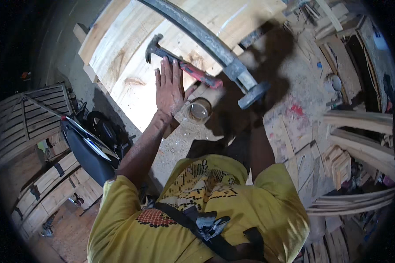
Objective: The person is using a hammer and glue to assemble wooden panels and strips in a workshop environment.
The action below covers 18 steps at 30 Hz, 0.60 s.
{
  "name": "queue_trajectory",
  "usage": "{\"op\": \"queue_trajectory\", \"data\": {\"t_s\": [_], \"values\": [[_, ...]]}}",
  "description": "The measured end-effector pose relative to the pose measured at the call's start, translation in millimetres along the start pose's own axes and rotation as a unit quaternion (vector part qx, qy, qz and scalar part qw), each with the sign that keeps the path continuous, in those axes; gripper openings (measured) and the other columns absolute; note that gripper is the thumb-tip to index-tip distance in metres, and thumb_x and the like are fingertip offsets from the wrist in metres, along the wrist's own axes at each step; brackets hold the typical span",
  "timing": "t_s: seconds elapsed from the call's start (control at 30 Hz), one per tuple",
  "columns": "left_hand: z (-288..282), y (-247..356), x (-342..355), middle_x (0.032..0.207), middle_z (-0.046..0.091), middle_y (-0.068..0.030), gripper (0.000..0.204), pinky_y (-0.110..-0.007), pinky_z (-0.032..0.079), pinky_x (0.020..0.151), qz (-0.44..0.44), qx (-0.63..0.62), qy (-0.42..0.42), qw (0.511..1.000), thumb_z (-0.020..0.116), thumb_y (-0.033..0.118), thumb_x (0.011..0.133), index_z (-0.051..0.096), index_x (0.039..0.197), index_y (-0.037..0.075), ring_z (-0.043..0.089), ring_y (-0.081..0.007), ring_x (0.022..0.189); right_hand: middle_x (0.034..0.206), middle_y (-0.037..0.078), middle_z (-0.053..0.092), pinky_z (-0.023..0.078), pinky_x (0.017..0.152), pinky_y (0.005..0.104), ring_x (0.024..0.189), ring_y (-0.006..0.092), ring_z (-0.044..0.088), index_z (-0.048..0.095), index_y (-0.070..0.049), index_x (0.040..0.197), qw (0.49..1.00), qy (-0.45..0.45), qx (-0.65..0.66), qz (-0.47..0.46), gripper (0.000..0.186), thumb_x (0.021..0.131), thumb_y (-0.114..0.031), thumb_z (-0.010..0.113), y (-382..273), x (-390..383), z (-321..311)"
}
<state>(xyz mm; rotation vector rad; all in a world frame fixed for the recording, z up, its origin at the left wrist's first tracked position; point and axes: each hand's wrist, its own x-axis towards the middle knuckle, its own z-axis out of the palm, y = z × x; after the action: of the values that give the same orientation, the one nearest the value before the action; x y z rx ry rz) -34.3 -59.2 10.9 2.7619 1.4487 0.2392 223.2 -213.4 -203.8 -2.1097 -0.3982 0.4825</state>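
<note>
My left hand lies with its fingers stretched out on a pale wooden board, its fingertips touching or close to a claw hammer with a red and black handle. A long grey metal bar, like a clamp, crosses diagonally above the hammer, ending in a T-shaped head. My right hand is in shadow at that head, its fingers hidden behind it. Beside my left wrist stands a round cup with something in it, near the board's edge.
A parked motorbike is at my left, beside slatted wooden pieces. On the right are stacked planks, offcuts, a small bucket and a red stain on the concrete floor.
</note>
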Motion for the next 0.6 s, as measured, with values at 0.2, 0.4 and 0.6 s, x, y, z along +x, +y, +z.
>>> {"op": "queue_trajectory", "data": {"t_s": [0.2,0.4,0.6], "values": [[-0.8,-9.9,-3.2,0.159,0.022,-0.0309,0.092,-0.058,0.017,0.12,0.008,0.001,0.033,0.999,0.064,0.051,0.091,0.025,0.154,-0.004,0.018,-0.0448,0.151,0.069,0.004,0.052,0.043,0.067,0.0389,0.063,0.0218,0.05,0.054,-0.019,0.078,0.715,-0.327,0.459,0.412,0.02,0.093,-0.027,0.065,-38.4,-93.2,-27.4],[0.9,-17.5,-0.8,0.16,0.023,-0.0277,0.099,-0.057,0.016,0.121,0.007,-0.021,0.025,0.999,0.064,0.059,0.087,0.026,0.154,-0.004,0.017,-0.0425,0.152,0.071,0.007,0.053,0.047,0.066,0.0372,0.065,0.0215,0.054,0.053,-0.013,0.08,0.862,-0.36,0.294,0.204,0.028,0.094,-0.034,0.065,-118.1,-125.4,-81.6],[-14.4,-18.5,-17.6,0.156,0.031,-0.0275,0.089,-0.055,0.023,0.12,-0.001,-0.092,0.101,0.991,0.066,0.05,0.089,0.033,0.15,-0.006,0.025,-0.0411,0.149,0.1,0.018,0.067,0.052,0.082,0.0434,0.093,0.0339,0.066,0.064,-0.004,0.106,0.847,-0.418,-0.154,-0.289,0.027,0.093,-0.028,0.063,-135.6,-119.7,-127.5]]}}
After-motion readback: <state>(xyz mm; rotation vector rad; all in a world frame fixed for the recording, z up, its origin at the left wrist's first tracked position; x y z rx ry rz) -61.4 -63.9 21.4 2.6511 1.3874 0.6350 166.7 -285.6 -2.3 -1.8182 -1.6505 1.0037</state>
